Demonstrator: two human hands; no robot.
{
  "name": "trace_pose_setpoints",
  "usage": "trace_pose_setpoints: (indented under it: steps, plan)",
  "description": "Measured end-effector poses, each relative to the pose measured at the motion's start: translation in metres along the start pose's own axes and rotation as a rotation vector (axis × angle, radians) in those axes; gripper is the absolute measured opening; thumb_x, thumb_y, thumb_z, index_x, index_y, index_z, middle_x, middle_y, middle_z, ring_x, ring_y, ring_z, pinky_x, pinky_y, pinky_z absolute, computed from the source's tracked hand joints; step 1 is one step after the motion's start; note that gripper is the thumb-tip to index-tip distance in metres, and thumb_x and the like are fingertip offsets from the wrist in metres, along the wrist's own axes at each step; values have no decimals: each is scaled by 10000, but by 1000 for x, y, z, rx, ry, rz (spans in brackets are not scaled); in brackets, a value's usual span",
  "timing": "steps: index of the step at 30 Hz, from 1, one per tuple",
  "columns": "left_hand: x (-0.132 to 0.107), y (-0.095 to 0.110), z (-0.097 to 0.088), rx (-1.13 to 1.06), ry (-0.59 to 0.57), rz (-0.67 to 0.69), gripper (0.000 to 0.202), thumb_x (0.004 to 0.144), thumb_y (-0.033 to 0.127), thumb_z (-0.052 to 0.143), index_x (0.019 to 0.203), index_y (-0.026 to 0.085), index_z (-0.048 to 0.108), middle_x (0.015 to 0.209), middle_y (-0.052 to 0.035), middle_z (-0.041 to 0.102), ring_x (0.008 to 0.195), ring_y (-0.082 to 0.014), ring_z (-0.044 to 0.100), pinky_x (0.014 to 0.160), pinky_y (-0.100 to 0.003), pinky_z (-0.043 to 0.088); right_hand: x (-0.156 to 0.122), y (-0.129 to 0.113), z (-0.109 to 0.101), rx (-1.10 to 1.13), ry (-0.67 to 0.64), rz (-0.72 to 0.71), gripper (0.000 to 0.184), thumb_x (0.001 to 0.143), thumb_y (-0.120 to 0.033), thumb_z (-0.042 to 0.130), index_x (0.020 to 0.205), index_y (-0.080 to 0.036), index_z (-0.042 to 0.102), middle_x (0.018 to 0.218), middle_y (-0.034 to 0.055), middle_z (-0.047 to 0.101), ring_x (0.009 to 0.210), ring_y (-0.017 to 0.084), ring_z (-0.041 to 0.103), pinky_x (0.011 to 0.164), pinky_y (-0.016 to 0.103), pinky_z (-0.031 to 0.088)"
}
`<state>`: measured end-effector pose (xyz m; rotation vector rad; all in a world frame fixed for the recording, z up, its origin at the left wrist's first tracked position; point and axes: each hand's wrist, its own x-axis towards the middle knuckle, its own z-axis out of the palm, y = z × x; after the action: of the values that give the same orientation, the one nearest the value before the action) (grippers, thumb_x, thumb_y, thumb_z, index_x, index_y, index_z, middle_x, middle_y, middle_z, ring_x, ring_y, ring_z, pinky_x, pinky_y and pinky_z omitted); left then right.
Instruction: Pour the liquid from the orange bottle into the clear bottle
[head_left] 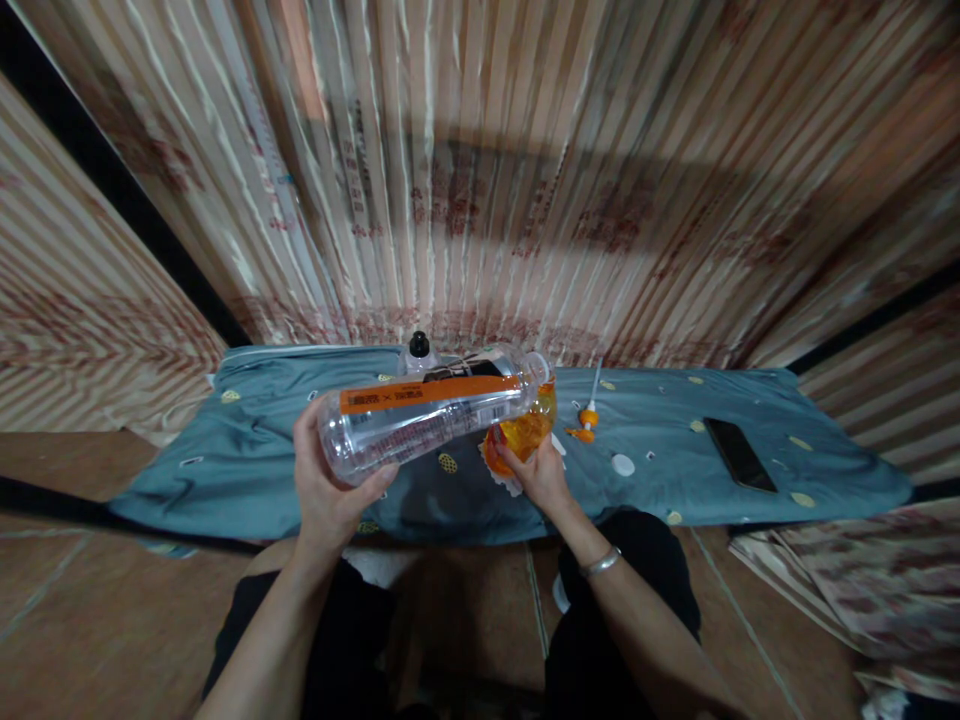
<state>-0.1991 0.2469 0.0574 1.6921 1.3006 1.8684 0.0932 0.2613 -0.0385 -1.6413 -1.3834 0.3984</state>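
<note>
My left hand point(330, 485) is wrapped round the base of a large clear plastic bottle point(420, 420) with an orange-and-silver label. The bottle is tipped nearly level, its open neck pointing right, over the top of an orange bottle point(529, 425). Around that orange see-through bottle my right hand point(541, 475) is closed, holding it tilted. Whether liquid runs between the two cannot be made out. White paper or tissue point(501, 482) shows under the orange bottle. To its right lies an orange pump head point(587, 420) with a white tube.
A clear bottle with a black cap point(418, 350) stands behind the large bottle. A white round cap point(622, 465) and a dark phone point(739, 455) lie on the blue-green cloth point(255, 440). Striped curtains point(465, 200) hang close behind; black poles point(127, 180) flank the sides.
</note>
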Motion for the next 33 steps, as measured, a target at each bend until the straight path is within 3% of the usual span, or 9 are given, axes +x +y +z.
trace_pose_setpoints:
  steps: [10,21,33]
  plan:
    - [0,1,0,-3,-18,-29,910,634,662,886,1356,231,538,1321,-140,631,1232,-373,649,1077,-541,546,0,-5,-1,29,-21,41,791,737,-736,734,1274,-180,564,1077,169,815,1015,403,792,856,502,629]
    - [0,-4,-1,14,-4,53,891,658,620,899,1376,219,557,1328,-136,636,1236,-360,649,1074,-520,546,-1,-3,-1,6,-6,8,768,759,-719,732,1280,-183,558,1107,171,810,1029,393,788,858,495,624]
    - [0,-3,-1,18,-3,52,900,663,654,887,1378,214,562,1317,-136,644,1215,-361,660,1054,-518,562,0,-2,0,-2,-9,5,795,752,-736,728,1283,-171,553,1099,189,808,1025,406,786,861,512,622]
